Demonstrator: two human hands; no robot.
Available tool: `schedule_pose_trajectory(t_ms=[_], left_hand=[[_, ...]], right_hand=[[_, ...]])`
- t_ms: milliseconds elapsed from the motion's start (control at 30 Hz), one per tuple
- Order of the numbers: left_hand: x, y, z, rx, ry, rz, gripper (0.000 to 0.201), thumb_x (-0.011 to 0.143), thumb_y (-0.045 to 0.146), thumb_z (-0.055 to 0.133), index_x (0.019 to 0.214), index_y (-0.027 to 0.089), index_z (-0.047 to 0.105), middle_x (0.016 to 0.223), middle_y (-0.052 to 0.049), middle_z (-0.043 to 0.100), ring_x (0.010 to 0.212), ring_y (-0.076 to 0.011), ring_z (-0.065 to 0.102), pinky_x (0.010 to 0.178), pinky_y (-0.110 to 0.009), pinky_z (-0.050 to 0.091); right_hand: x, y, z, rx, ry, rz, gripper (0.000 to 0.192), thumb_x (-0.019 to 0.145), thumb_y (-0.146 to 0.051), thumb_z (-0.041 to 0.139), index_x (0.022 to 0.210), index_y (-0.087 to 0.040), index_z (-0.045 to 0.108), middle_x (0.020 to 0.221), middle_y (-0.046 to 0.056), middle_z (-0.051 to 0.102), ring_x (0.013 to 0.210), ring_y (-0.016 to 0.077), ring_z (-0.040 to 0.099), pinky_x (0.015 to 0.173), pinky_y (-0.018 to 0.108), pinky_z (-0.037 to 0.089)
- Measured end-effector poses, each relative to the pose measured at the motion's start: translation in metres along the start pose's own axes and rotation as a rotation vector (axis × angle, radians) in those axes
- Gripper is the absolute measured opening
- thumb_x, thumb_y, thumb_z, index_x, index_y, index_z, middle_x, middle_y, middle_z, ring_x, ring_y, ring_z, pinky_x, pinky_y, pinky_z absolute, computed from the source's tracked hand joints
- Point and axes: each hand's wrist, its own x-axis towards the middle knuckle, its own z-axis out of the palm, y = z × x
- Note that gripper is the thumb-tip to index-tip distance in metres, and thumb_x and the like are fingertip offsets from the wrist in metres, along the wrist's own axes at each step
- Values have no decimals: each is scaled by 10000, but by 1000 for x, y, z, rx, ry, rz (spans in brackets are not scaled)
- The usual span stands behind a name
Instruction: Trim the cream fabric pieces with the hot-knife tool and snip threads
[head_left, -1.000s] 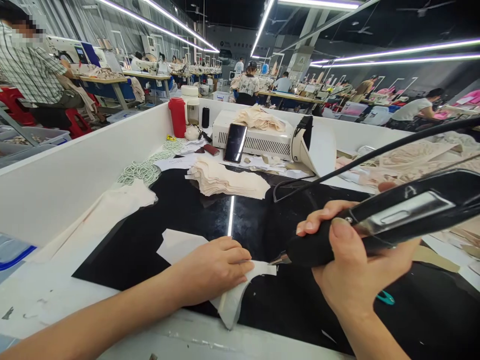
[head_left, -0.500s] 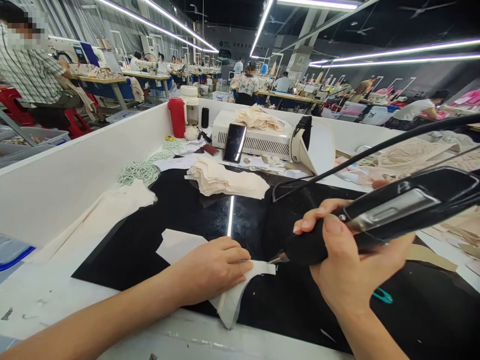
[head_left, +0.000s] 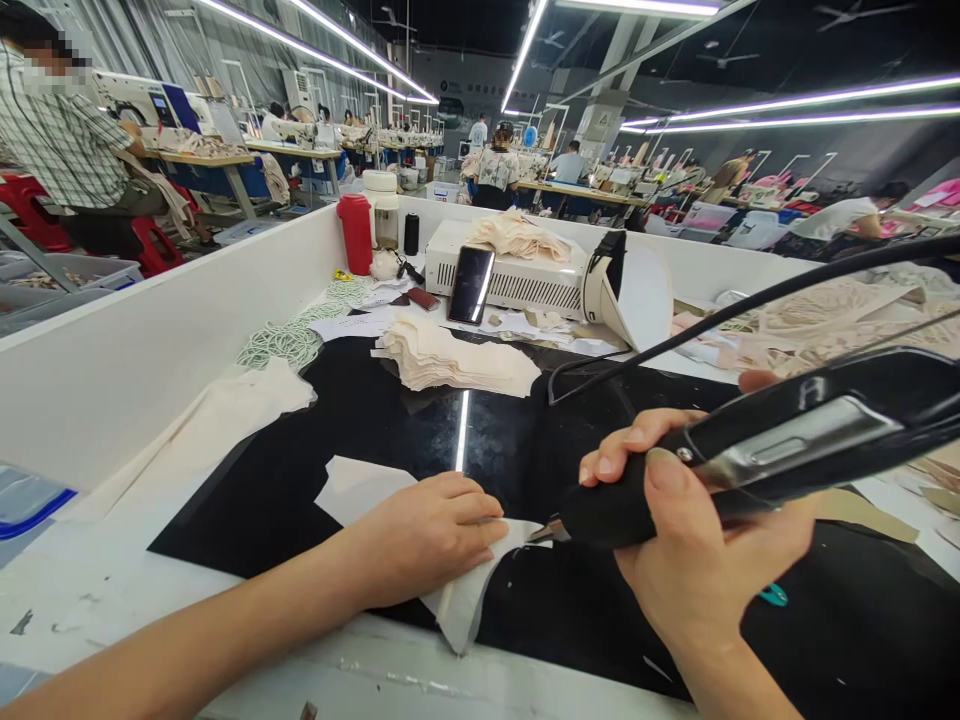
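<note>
My left hand (head_left: 427, 537) lies flat, pressing a white fabric piece (head_left: 465, 595) onto the black glossy work surface (head_left: 375, 420). My right hand (head_left: 697, 540) grips a black corded cutting tool (head_left: 765, 445), its metal tip touching the fabric's edge just right of my left fingertips. The tool's black cable (head_left: 750, 300) arcs up to the right. A second white piece (head_left: 358, 487) lies behind my left hand.
A stack of beige cut pieces (head_left: 450, 362) sits mid-table, behind it a white machine box (head_left: 517, 275) with a phone (head_left: 470, 285) leaning on it. A red bottle (head_left: 355, 234) stands at the back left. White walls (head_left: 150, 340) border the table. Other people work beyond.
My right hand and the tool have slid slightly left and down along the fabric edge. The left hand stays put.
</note>
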Motion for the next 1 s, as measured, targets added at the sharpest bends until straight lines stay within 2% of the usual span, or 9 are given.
schedule_pose_trajectory(t_ms=[167,300,500,633,700,800,1000], left_hand=[[-1,0,-1,5,-11,4,142,1187,194,652,1237,137,772,1187,-100,803,1085,-221,736,1078,-355,614],[-1,0,-1,-5,23,12,150,1188,192,651,1249,118,766,1178,-101,803,1080,-226,740,1076,-358,618],[-2,-2,3,-14,50,21,166,1196,200,633,1270,123,760,1195,-111,806,1101,-230,760,1090,-367,636],[-6,2,2,-4,104,7,208,1166,123,637,1355,78,711,1271,-153,799,1208,-254,763,1136,-400,655],[-8,6,-2,-2,76,-35,300,1118,32,627,1413,67,672,1312,-172,781,1250,-264,755,1116,-384,664],[-10,11,-11,-8,-27,-109,463,1019,-78,608,1456,70,636,1310,-171,767,1224,-270,761,1032,-350,681],[-9,12,-16,-25,-206,-235,438,933,-107,614,1297,127,679,1245,-129,763,1134,-274,767,959,-360,694]], right_hand=[[7,-5,-2,-10,47,-43,520,805,-167,903,1259,-397,800,840,-85,772,539,160,693,521,323,651],[8,-6,-6,-9,49,-41,521,779,-168,904,1224,-422,809,820,-91,767,529,169,687,511,332,645],[4,-1,-8,-51,46,-36,634,825,-153,893,1345,-499,782,853,-95,760,537,176,697,527,359,664],[2,0,-9,-52,30,-40,672,834,-153,890,1383,-523,778,863,-93,760,546,180,701,532,370,674],[1,-1,-9,-55,34,-40,664,822,-163,905,1369,-516,780,865,-88,763,551,185,705,530,372,673],[-2,-3,-8,-72,44,-44,617,825,-179,935,1328,-499,776,867,-79,769,563,191,713,534,369,672],[-8,1,-8,-80,44,-58,688,863,-197,964,1421,-535,744,908,-62,781,587,190,722,532,369,675]])
